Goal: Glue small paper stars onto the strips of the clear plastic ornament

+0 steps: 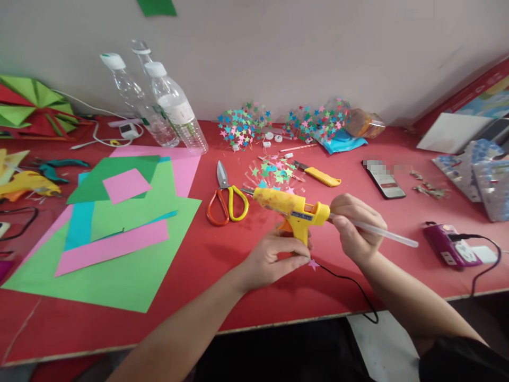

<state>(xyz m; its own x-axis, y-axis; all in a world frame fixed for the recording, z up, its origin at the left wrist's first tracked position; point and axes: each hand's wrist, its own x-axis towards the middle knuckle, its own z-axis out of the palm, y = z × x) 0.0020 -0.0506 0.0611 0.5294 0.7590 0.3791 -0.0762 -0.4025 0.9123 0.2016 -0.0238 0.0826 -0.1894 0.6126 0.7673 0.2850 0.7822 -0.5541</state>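
Note:
My left hand (274,260) is wrapped round the handle of a yellow glue gun (292,207), whose nozzle points left over the red table (246,297). A small pink paper star (313,263) is pinched at my left fingertips. My right hand (353,225) is closed on a clear glue stick (387,234) at the gun's rear end, and the stick juts out to the right. The gun's black cord (353,286) trails off the front edge of the table.
Orange and yellow scissors (226,201), a yellow utility knife (320,175), heaps of coloured paper stars (274,170), a phone (384,178) and a purple power strip (447,245) lie around. Green, pink and blue paper sheets (115,233) lie left, with plastic bottles (175,106) behind.

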